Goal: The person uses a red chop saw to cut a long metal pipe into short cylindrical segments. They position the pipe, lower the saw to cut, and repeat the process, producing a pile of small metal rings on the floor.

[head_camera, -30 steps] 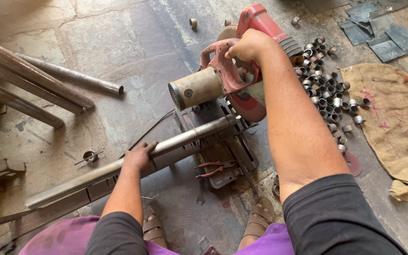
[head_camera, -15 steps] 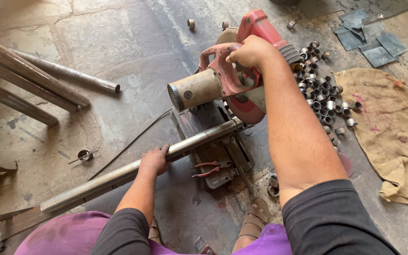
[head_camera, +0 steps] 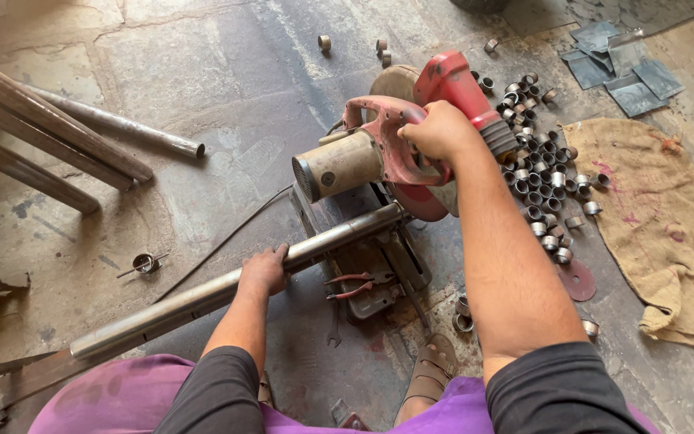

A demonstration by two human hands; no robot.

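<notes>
My right hand (head_camera: 442, 131) grips the red handle of a chop saw (head_camera: 379, 157) that stands on the stone floor, its blade head raised over the base. A long steel pipe (head_camera: 186, 301) lies across the saw's vise, running down to the lower left. My left hand (head_camera: 265, 269) is closed around this pipe just left of the vise. Beyond the saw, to its right, lies a heap of short cut pipe rings (head_camera: 544, 181).
Long steel bars (head_camera: 34, 133) lean in at the left, with another pipe (head_camera: 122, 124) on the floor. A burlap sack (head_camera: 660, 217) lies at the right, grey metal plates (head_camera: 616, 68) behind it. Red-handled pliers (head_camera: 351, 285) rest on the saw base. My sandalled foot (head_camera: 427, 374) is below.
The long pipe has slid toward the saw and my left hand has moved up along it, nearer the vise. My right hand stays on the saw handle.
</notes>
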